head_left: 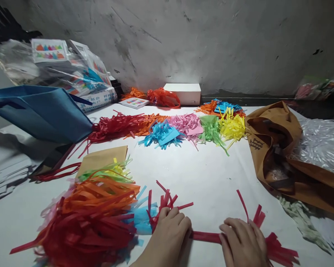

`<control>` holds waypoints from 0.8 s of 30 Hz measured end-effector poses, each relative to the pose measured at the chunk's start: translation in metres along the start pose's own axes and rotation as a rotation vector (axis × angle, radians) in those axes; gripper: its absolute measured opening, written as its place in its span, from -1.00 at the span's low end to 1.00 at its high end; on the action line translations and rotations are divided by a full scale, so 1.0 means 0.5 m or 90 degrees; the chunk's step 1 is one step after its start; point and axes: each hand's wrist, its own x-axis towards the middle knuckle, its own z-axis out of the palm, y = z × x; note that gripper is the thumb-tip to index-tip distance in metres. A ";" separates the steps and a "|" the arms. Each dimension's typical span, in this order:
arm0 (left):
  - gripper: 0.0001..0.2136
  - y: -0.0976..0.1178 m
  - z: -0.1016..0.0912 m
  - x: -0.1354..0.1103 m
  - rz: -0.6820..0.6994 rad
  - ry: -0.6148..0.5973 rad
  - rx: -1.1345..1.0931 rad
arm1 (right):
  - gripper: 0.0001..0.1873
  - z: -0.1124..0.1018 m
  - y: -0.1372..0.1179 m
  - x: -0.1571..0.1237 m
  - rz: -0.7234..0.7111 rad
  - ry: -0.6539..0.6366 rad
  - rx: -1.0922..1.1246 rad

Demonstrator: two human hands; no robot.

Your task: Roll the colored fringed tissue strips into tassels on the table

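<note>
My left hand point(169, 231) and my right hand point(243, 241) rest on a red fringed paper strip point(204, 236) lying on the white table point(200, 178) near its front edge. Both hands have their fingers curled down, pressing or pinching the strip's rolled middle. Red fringe sticks out past the left hand at the strip's left end point(164, 202) and past the right hand at its right end point(278, 248). Just left of my left hand lies a big pile of red, orange, green and blue fringed paper point(94, 211).
A row of coloured fringe bundles point(167, 129) crosses the table's middle. A blue cloth bag point(41, 111) and plastic packets point(72, 70) sit at the left. A brown bag point(278, 148) with clear plastic lies right. A white box point(183, 92) stands by the wall.
</note>
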 end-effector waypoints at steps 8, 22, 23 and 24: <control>-0.86 -0.003 -0.006 0.003 0.104 0.113 0.023 | -0.68 0.037 -0.047 0.021 -0.145 -0.049 0.077; -0.86 -0.004 0.005 -0.001 0.067 0.011 -0.044 | -0.65 0.006 0.003 0.008 -0.087 -0.079 0.099; -0.87 -0.005 0.009 -0.002 0.074 0.018 -0.039 | -0.67 0.000 0.010 0.004 -0.071 -0.081 0.095; -0.89 -0.006 0.013 -0.002 0.077 0.030 -0.033 | -0.68 -0.005 0.015 0.001 -0.057 -0.085 0.087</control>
